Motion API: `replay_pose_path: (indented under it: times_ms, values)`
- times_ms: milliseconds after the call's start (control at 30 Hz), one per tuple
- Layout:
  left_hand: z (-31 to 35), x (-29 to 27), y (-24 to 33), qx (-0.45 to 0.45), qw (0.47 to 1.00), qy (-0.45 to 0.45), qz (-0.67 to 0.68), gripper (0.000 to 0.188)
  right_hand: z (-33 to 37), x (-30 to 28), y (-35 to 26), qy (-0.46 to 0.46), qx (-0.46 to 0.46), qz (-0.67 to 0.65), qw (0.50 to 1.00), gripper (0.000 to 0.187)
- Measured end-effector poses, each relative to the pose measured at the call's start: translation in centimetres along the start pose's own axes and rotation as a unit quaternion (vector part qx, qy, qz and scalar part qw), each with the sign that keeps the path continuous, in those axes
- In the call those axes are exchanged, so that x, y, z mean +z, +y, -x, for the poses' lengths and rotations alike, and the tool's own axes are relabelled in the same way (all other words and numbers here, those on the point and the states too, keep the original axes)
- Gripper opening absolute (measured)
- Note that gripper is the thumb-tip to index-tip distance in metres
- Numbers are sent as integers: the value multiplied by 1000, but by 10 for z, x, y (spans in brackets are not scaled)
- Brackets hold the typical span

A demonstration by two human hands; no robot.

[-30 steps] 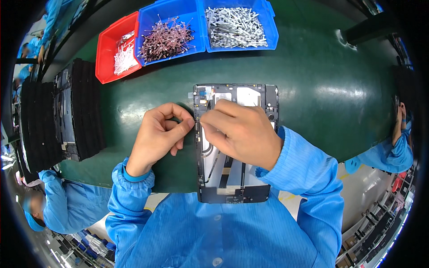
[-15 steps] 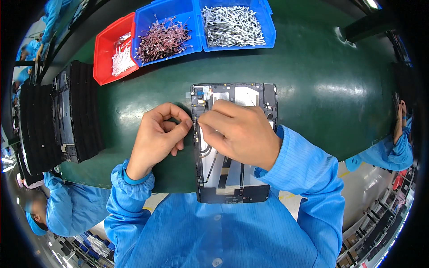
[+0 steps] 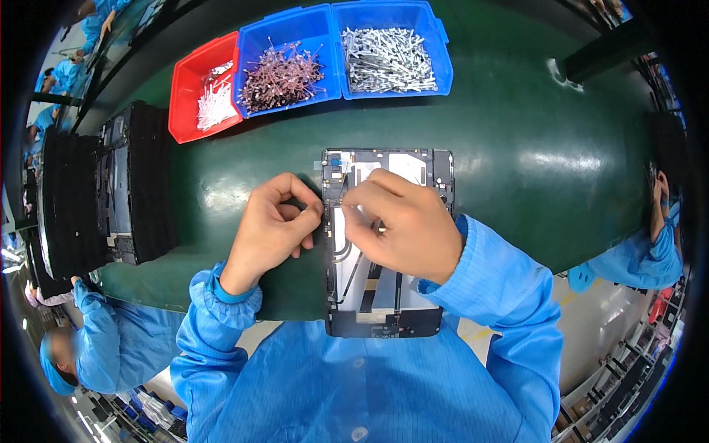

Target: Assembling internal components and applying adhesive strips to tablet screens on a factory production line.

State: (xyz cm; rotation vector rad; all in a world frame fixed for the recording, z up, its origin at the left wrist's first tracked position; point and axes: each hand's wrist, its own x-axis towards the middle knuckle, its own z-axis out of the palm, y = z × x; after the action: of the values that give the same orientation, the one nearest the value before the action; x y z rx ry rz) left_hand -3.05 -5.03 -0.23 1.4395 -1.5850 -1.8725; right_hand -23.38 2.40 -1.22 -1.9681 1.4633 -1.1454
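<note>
An opened tablet housing (image 3: 384,325), black-framed with bare silvery inner surfaces and dark cables, lies upright in front of me on the green table. At its upper left edge my left hand (image 3: 273,229) is closed, thumb and forefinger pinched together; whatever they grip is too small to make out. My right hand (image 3: 406,229) reaches over the housing's upper middle, its fingers curled and pinched near the left side. The thing in those fingertips, if any, is hidden, and the hand covers part of the inside. A clear film tab (image 3: 317,166) sticks out at the top left corner.
Beyond the housing stand a red bin (image 3: 177,111) of white strips, a blue bin (image 3: 247,37) of thin brownish cables and a blue bin (image 3: 443,81) of silvery-white pieces. Black housings (image 3: 140,192) are stacked at left. Co-workers sit at left (image 3: 125,347) and right (image 3: 642,255).
My right fingertips have shifted slightly right, widening the small gap to my left fingertips. My left hand keeps its pinch at the housing's edge. The whole view has shifted a little.
</note>
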Motion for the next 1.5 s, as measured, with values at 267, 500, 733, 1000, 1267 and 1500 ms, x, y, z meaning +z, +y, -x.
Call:
replay_pose_path:
  times_ms: [267,500,733,1000,1267,1500]
  values:
    - [-1,-5,3,15,999,-30,9,15,0,0,-6,-23,64,24,997,11]
    - [-8,-6,8,22,998,-53,-16,16,-16,-6,-9,-76,91,50,992,9]
    - [-11,-3,-2,78,996,-22,-47,15,-84,-36,9,11,198,-17,980,8]
    - [-6,-26,-10,49,991,-91,81,21,-118,-43,42,-4,52,308,950,10]
    - [-7,-21,-8,67,992,-76,69,20,-118,-47,50,-2,80,319,944,9]
    - [-7,-20,-7,63,994,-68,58,21,-119,-51,51,-40,73,312,946,7]
